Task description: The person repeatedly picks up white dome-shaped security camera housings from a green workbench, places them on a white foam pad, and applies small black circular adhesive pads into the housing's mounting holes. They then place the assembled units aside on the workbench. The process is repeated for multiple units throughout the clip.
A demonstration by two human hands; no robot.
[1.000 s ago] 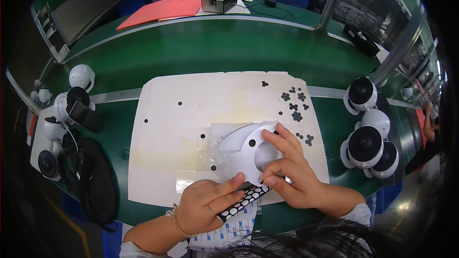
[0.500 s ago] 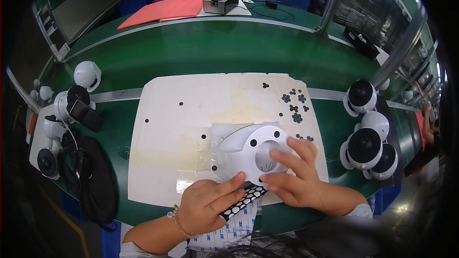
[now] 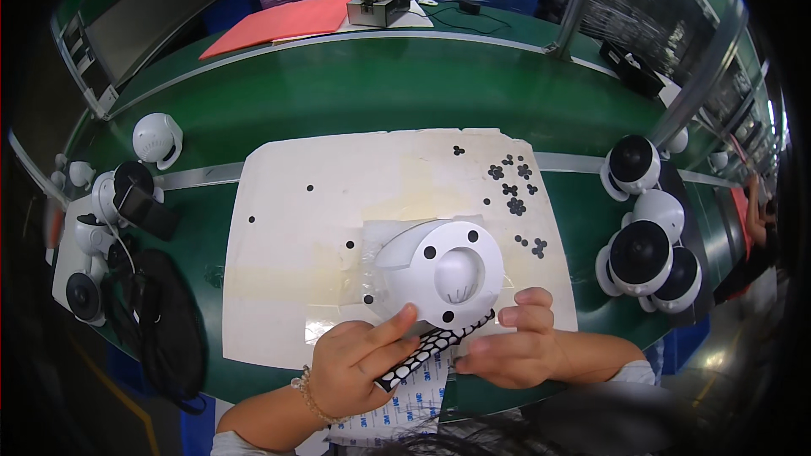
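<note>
A white rounded plastic housing [image 3: 400, 280] lies on the board, its ring-shaped base facing up. Three black round pads [image 3: 448, 317] are spaced around the ring. My left hand [image 3: 351, 363] is closed on a black sticker strip with white round holes [image 3: 414, 356], one finger against the housing's lower edge. White backing paper with blue print [image 3: 405, 409] hangs beneath the strip. Beside the strip's right part is my right hand [image 3: 515, 346], thumb and forefinger drawn together and the other fingers curled; anything between those tips is too small to make out.
The pale board [image 3: 287, 287] carries scattered black dots [image 3: 516, 206], mostly at upper right. White cameras with black fronts [image 3: 640, 257] stand at right. More cameras [image 3: 158, 139], a black pouch [image 3: 169, 321] and cables are at left. A metal box [image 3: 379, 2] sits on the far shelf.
My right hand has left the ring and moved down toward the strip, uncovering the ring's lower pad. My left hand still grips the strip. The whole view has shifted slightly.
</note>
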